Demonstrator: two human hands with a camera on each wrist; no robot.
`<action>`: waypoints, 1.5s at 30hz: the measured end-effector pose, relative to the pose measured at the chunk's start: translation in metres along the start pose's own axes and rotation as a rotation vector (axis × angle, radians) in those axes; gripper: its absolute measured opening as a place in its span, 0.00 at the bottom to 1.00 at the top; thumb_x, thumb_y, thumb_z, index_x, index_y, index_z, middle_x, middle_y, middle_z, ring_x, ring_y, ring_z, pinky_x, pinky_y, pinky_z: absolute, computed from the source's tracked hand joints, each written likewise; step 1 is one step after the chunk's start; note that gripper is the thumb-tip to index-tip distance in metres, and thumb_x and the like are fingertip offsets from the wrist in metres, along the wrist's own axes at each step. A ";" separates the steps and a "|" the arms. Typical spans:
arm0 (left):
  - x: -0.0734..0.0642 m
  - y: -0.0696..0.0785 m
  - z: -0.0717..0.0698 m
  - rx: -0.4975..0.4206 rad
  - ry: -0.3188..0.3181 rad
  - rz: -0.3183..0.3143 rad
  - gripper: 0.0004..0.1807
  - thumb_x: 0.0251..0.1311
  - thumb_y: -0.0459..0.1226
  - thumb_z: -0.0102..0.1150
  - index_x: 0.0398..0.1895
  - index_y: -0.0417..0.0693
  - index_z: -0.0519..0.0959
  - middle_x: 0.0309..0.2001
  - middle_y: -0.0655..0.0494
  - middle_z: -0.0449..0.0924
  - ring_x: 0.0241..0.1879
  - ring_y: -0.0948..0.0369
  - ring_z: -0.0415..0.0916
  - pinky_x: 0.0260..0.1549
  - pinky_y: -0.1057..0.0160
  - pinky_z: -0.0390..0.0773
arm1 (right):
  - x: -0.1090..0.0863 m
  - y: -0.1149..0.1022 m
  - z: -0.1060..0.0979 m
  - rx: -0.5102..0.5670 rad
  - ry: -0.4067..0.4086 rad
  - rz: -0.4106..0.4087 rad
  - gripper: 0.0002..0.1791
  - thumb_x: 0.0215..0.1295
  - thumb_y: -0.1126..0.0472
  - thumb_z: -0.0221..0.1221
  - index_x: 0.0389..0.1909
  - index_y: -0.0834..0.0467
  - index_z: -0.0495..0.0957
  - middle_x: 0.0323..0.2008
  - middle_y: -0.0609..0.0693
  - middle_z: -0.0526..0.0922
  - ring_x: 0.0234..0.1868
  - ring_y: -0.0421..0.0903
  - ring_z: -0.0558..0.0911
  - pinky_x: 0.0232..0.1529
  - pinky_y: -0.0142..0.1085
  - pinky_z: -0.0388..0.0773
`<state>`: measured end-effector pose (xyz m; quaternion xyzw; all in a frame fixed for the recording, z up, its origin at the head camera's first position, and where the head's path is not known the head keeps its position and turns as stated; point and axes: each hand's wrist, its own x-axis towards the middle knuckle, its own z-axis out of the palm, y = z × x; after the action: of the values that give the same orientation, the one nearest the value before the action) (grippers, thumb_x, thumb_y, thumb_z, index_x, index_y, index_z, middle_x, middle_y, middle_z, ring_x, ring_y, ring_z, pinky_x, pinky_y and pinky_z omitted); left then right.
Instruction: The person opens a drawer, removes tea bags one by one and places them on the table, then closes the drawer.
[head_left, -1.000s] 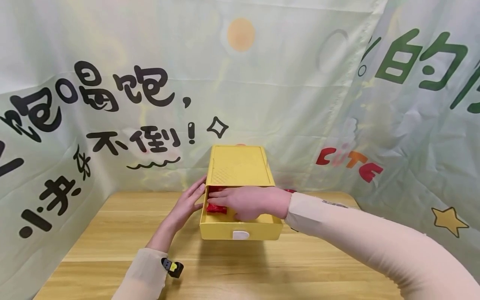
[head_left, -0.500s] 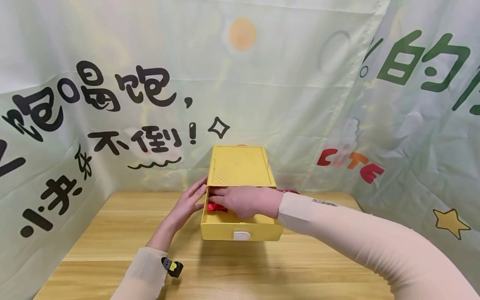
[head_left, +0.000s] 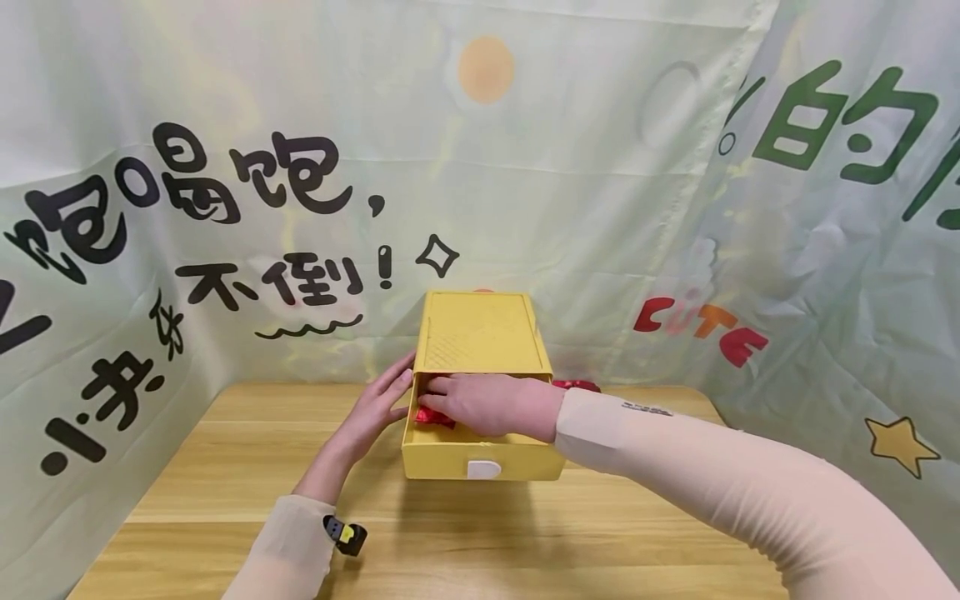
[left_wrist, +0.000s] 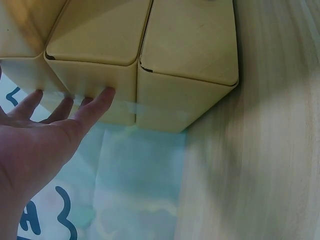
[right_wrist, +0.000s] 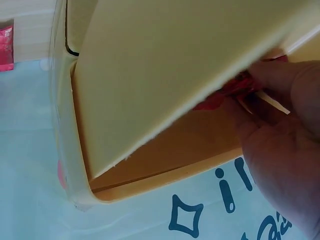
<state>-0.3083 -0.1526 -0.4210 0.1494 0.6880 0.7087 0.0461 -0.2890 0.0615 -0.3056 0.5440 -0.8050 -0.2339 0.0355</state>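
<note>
A person's right hand reaches into the extended drawer of a yellow box, thumb and fingers closed in a narrow pinch about a shiny red packet near the drawer's left wall, partly hidden under the fingers; how firmly it is gripped cannot be told. The left hand, fingers spread and fairly straight, rests its fingertips against the box's left side and grasps nothing. A second red item lies to the right of the box on the wooden surface, mostly masked by the arm. The packet looks light and soft, its glossy wrapper likely slippery and apt to crumple, and is probably best taken across its middle between thumb and fingertips rather than by one edge. The box appears stiff and light, best steadied by its side walls
</note>
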 end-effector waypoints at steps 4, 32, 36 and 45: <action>0.000 0.000 0.000 0.000 -0.002 -0.001 0.33 0.83 0.49 0.44 0.84 0.51 0.53 0.83 0.49 0.49 0.80 0.46 0.50 0.70 0.36 0.67 | 0.000 -0.001 0.000 -0.005 -0.030 0.015 0.28 0.79 0.63 0.56 0.77 0.55 0.66 0.73 0.49 0.71 0.71 0.48 0.72 0.76 0.35 0.64; -0.002 0.001 0.003 0.005 0.010 -0.003 0.33 0.82 0.50 0.45 0.84 0.52 0.54 0.83 0.50 0.51 0.80 0.46 0.51 0.70 0.35 0.66 | -0.009 0.001 -0.007 0.060 -0.033 -0.029 0.25 0.72 0.65 0.63 0.69 0.55 0.75 0.66 0.49 0.78 0.62 0.48 0.79 0.67 0.35 0.74; -0.002 0.000 0.003 0.012 0.006 0.001 0.34 0.82 0.51 0.45 0.84 0.51 0.54 0.83 0.49 0.51 0.80 0.45 0.51 0.70 0.35 0.66 | -0.011 0.002 -0.005 0.076 0.000 -0.040 0.22 0.73 0.65 0.63 0.65 0.56 0.78 0.62 0.49 0.81 0.58 0.48 0.81 0.65 0.35 0.76; -0.002 -0.001 0.003 0.006 0.009 0.005 0.33 0.83 0.49 0.43 0.84 0.49 0.53 0.83 0.47 0.50 0.80 0.45 0.51 0.70 0.34 0.65 | -0.017 0.004 -0.003 0.100 0.093 -0.056 0.14 0.71 0.64 0.65 0.55 0.56 0.80 0.50 0.48 0.83 0.48 0.48 0.82 0.57 0.37 0.81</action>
<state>-0.3058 -0.1506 -0.4228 0.1481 0.6898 0.7075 0.0406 -0.2846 0.0770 -0.2974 0.5778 -0.7976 -0.1687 0.0389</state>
